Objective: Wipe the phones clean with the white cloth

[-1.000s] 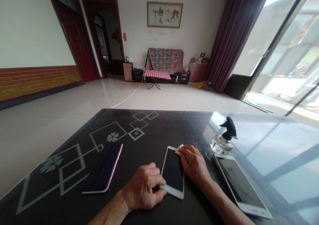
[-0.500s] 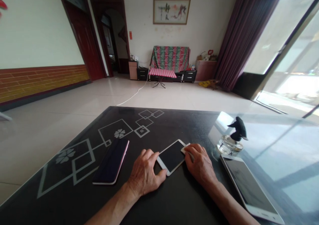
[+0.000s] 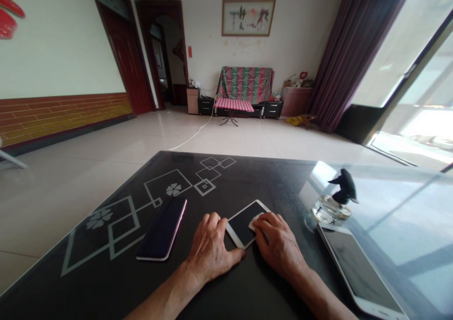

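the left hand (image 3: 211,247) is bent around the near end of a flat rectangular phone with a white frame and black screen (image 3: 243,223), thumb at one corner and fingertips at the other. the phone lies aslant on the glossy black tabletop with grey diamond patterns (image 3: 255,178), between the two hands. the right hand (image 3: 279,247) pinches a small white wad (image 3: 253,223) in bunched fingers against the screen; whether it is cloth or paper cannot be told. to the left hand's left, well apart, lies a dark-screened phone with a pale pinkish edge (image 3: 163,230). right of the right hand lies a larger white phone with a grey screen (image 3: 361,268). beyond that hand, to its right, stands a clear round spray bottle with a black trigger head (image 3: 334,206). far ahead of both hands is a small folding table under a pink-and-white striped cloth (image 3: 234,105).
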{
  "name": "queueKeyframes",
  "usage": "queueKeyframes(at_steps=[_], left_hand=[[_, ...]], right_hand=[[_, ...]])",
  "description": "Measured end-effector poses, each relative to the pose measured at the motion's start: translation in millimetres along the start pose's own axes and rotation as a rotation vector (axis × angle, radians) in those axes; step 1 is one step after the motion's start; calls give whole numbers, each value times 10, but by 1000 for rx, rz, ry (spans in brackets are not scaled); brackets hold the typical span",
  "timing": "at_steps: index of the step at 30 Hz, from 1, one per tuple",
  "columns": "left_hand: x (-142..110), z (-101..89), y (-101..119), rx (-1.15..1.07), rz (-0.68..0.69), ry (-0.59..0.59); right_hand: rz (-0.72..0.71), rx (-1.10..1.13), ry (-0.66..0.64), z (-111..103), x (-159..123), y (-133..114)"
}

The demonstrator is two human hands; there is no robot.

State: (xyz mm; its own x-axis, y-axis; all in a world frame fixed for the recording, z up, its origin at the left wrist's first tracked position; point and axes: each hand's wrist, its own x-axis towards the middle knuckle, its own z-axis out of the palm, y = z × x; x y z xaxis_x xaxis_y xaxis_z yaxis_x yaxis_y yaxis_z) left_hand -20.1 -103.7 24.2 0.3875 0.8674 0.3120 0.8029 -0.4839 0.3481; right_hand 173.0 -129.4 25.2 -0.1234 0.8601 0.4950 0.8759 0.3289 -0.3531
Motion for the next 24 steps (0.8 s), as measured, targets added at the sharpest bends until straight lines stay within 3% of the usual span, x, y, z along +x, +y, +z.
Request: queueKeyframes(at_steps=[5,9,19,24], left_hand=[[18,13,-41,-23,33,3],[18,10,-54,-13,43,0],[20,-14,-61,-13,57,-19],[21,-35,-70,-13,70,-35]], right_hand=[[-150,155,-150,-19,-16,-208],[-190,180,-188,-41,10,-184],[84,-141,26,-82,51,295],[106,-174,33,-67,55,264]])
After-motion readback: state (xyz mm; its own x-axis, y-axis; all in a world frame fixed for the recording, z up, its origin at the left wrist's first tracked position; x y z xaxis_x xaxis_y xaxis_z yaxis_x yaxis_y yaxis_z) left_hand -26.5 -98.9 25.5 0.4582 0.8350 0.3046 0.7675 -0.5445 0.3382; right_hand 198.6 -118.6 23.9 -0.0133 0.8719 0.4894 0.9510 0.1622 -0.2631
